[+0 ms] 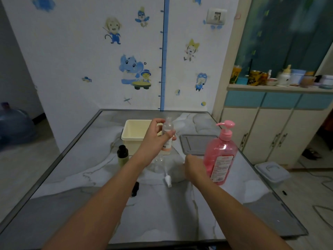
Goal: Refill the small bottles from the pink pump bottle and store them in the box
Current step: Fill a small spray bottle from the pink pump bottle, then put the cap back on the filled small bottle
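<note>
My left hand (156, 136) grips a small clear bottle (167, 126) with an orange label, held upright above the table in front of the cream box (133, 134). My right hand (193, 166) rests at the base of the pink pump bottle (220, 156), and its fingers are hidden from me. A second clear bottle (159, 164) stands on the table between my arms, and a white pump cap (168, 180) lies beside it. A small green bottle with a black cap (122, 156) stands left of the box.
A grey lid (195, 144) lies flat behind the pink bottle. A black cap (135, 189) lies near my left forearm. The marble-patterned table (72, 177) stands against a decorated wall. A cupboard with jars stands right, with a lidded bin (272, 171) on the floor.
</note>
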